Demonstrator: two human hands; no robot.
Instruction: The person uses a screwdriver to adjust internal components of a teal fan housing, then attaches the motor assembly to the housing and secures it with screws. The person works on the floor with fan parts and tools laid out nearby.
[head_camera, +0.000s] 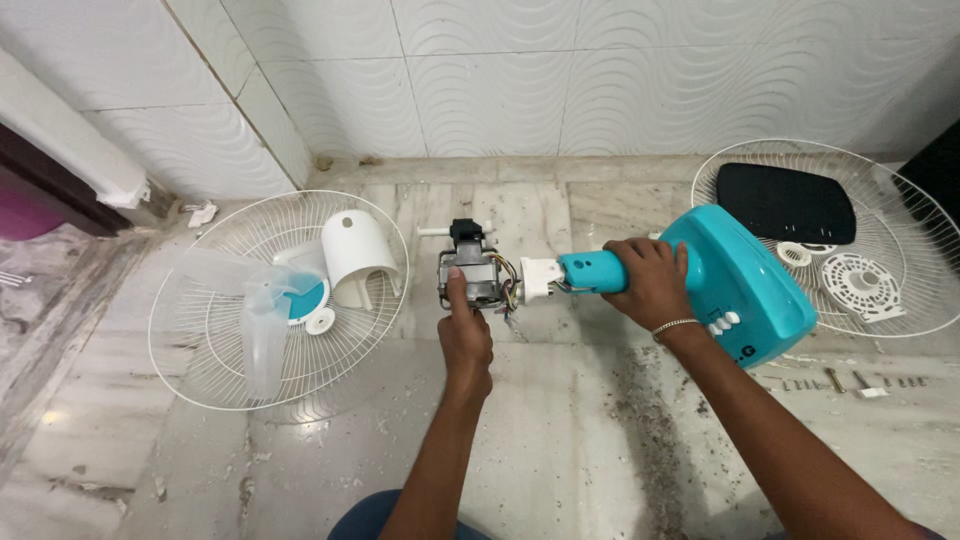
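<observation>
From the head camera, a partly dismantled teal fan body (735, 285) lies on its side on the marble floor (560, 450), near the tiled wall. Its neck points toward the left, and at the end of that neck sits the bare motor (472, 272) — metal, with coloured wires running back into the white joint.

The right hand (648, 282) is closed around the teal neck, just beside the joint. The left hand (465, 340) has its fingers curled and the index finger stretched out, its tip touching the front of the motor; it grips nothing.

The motor looks dense and heavy for its size, stiff, with thin wires that seem easy to strain, so the metal casing is probably the safer place to hold. The plastic neck looks light, smooth and rigid, and fits a full grip.

Toward the floor's left side a white wire guard (200, 350) holds a clear blade (265, 320) and a white motor cover (358, 252). At the right side a second guard (900, 240) carries a black panel (785, 203) and white plastic parts; screws (835, 380) lie in a row just below it.
</observation>
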